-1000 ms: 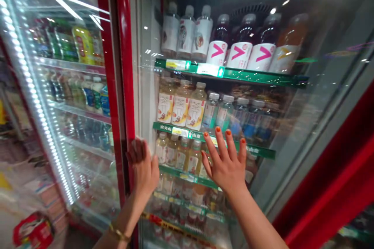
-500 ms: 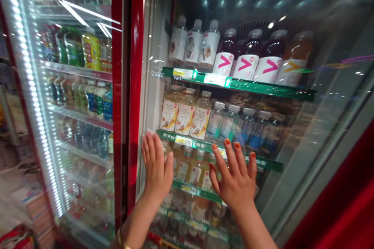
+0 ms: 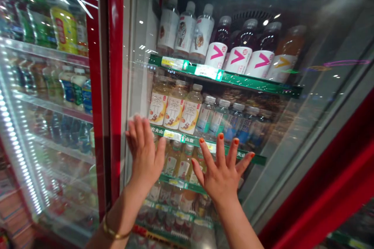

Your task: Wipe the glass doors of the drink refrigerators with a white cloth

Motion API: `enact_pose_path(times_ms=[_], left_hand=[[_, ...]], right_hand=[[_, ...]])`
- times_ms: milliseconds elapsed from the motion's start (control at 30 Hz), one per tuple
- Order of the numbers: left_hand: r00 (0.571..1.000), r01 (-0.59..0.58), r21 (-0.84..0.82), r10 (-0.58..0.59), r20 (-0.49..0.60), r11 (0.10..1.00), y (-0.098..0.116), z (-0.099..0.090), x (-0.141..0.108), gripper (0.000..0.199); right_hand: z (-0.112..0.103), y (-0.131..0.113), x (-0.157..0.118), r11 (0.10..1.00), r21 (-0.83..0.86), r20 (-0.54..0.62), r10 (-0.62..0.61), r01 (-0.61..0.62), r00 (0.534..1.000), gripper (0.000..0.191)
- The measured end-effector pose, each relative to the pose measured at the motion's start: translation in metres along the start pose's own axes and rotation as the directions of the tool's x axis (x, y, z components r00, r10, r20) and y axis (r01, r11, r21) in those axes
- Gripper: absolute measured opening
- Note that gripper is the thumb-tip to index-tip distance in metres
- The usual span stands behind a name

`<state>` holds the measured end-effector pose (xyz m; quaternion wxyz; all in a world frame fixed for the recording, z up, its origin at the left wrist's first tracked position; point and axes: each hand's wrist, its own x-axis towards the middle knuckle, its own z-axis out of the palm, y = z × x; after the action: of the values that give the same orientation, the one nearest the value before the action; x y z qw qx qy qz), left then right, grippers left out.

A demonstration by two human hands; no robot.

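In front of a drinks fridge with a glass door (image 3: 315,101), both hands are raised and hold nothing. My left hand (image 3: 144,155) is near the left side of the door, fingers stretched upward and thumb apart. My right hand (image 3: 222,171) faces the glass with its fingers spread wide; whether either palm touches the pane I cannot tell. Behind the glass, tea bottles (image 3: 189,111) with white and yellow labels stand on the middle green-edged shelf. Bottles with a pink V (image 3: 240,60) stand on the shelf above. A gold bangle (image 3: 112,230) circles my left wrist.
A second fridge (image 3: 49,105) with lit shelves of bottles stands to the left, beyond a red frame post (image 3: 116,70). A wide red door edge (image 3: 327,171) slants across the lower right. Stacked boxes (image 3: 13,206) sit at the lower left.
The view has shifted, so the fridges and both hands appear farther left. The fingers of my right hand have spread wider. More of my left forearm and the bangle now shows.
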<state>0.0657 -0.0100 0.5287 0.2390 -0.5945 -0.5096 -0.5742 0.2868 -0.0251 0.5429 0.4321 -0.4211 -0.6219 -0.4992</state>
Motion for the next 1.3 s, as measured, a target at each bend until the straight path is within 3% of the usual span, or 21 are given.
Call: enact_pose_path(times_ms=[100, 167, 200, 267, 333, 367, 433, 500, 567, 633, 667, 733, 800, 833, 933, 1000, 1067, 1100, 1167, 1233, 1300], left_hand=[[0.968, -0.246, 0.013, 0.245, 0.053, 0.969, 0.025, 0.006, -0.01, 0.081], [0.922, -0.373, 0.025, 0.367, 0.125, 0.928, 0.023, 0.007, -0.04, 0.08], [0.921, -0.37, 0.042, 0.361, 0.146, 0.928, 0.015, 0.006, -0.053, 0.08], [0.966, -0.231, 0.079, 0.218, 0.138, 0.97, -0.005, 0.001, -0.062, 0.081], [0.996, -0.026, 0.062, 0.02, 0.084, 0.998, -0.017, -0.004, -0.043, 0.082], [0.998, 0.043, 0.033, -0.045, 0.053, 0.999, -0.015, -0.004, -0.027, 0.082], [0.999, 0.052, -0.013, -0.052, 0.003, 0.999, 0.004, -0.001, 0.001, 0.08], [0.993, -0.112, -0.012, 0.113, 0.023, 0.994, 0.032, 0.005, 0.007, 0.08], [0.946, -0.31, -0.012, 0.31, 0.097, 0.951, 0.05, 0.009, -0.015, 0.08], [0.904, -0.405, 0.008, 0.399, 0.15, 0.914, 0.05, 0.008, -0.045, 0.078], [0.912, -0.386, 0.029, 0.377, 0.162, 0.922, 0.043, 0.005, -0.055, 0.077], [0.964, -0.24, 0.063, 0.23, 0.136, 0.969, 0.029, 0.0, -0.053, 0.076], [0.994, -0.077, 0.045, 0.073, 0.075, 0.996, 0.028, -0.001, -0.026, 0.079], [0.998, -0.05, 0.023, 0.049, 0.045, 0.998, 0.034, 0.001, -0.01, 0.081], [0.978, -0.204, 0.01, 0.203, 0.053, 0.979, 0.068, 0.013, 0.01, 0.083], [0.911, -0.398, 0.022, 0.393, 0.123, 0.917, 0.08, 0.02, -0.01, 0.078], [0.848, -0.513, 0.031, 0.5, 0.177, 0.858, 0.073, 0.021, -0.042, 0.074], [0.848, -0.51, 0.041, 0.495, 0.189, 0.859, 0.064, 0.019, -0.055, 0.075], [0.914, -0.382, 0.064, 0.367, 0.171, 0.922, 0.043, 0.012, -0.062, 0.077], [0.975, -0.2, 0.054, 0.193, 0.114, 0.978, 0.036, 0.008, -0.043, 0.079], [0.992, -0.116, 0.016, 0.115, 0.05, 0.993, 0.05, 0.009, -0.014, 0.079]], right_hand=[[-0.002, 0.001, -0.001, 1.0, 0.025, 0.007, 0.007, -0.007, 1.0, 0.087], [-0.002, 0.001, -0.002, 0.999, 0.039, -0.004, 0.009, -0.009, 1.0, 0.084], [-0.002, 0.001, -0.002, 0.999, 0.045, -0.007, 0.01, -0.009, 1.0, 0.083], [-0.001, 0.001, -0.001, 0.999, 0.049, -0.008, 0.005, -0.005, 1.0, 0.083], [0.001, 0.0, 0.0, 0.999, 0.044, -0.011, -0.002, 0.003, 1.0, 0.085], [0.001, 0.0, 0.001, 0.999, 0.043, -0.014, -0.003, 0.004, 1.0, 0.086], [-0.001, 0.001, 0.001, 0.999, 0.049, -0.021, -0.004, 0.006, 1.0, 0.087], [-0.008, 0.005, 0.001, 0.995, 0.096, -0.018, -0.026, 0.027, 1.0, 0.084], [-0.018, 0.014, -0.002, 0.983, 0.174, 0.028, -0.061, 0.056, 0.998, 0.082], [-0.028, 0.025, -0.006, 0.981, 0.187, 0.077, -0.066, 0.051, 0.995, 0.083], [-0.032, 0.031, -0.009, 0.987, 0.155, 0.082, -0.048, 0.035, 0.996, 0.084], [-0.033, 0.041, -0.014, 0.999, 0.053, 0.044, 0.0, -0.002, 0.999, 0.087], [-0.028, 0.047, -0.019, 1.0, -0.008, 0.005, 0.016, -0.016, 1.0, 0.089], [-0.024, 0.05, -0.02, 1.0, -0.017, -0.001, 0.016, -0.016, 1.0, 0.089], [-0.016, 0.052, -0.024, 0.999, -0.012, -0.013, 0.029, -0.029, 0.999, 0.081], [-0.015, 0.052, -0.025, 0.999, 0.008, -0.021, 0.04, -0.04, 0.999, 0.077], [-0.017, 0.052, -0.026, 0.999, 0.028, -0.028, 0.041, -0.04, 0.999, 0.076], [-0.018, 0.052, -0.026, 0.999, 0.034, -0.028, 0.042, -0.041, 0.999, 0.076], [-0.018, 0.051, -0.026, 0.998, 0.04, -0.027, 0.043, -0.042, 0.999, 0.077], [-0.018, 0.05, -0.026, 0.998, 0.04, -0.032, 0.046, -0.044, 0.998, 0.077], [-0.018, 0.05, -0.028, 0.998, 0.038, -0.032, 0.055, -0.054, 0.998, 0.077]])
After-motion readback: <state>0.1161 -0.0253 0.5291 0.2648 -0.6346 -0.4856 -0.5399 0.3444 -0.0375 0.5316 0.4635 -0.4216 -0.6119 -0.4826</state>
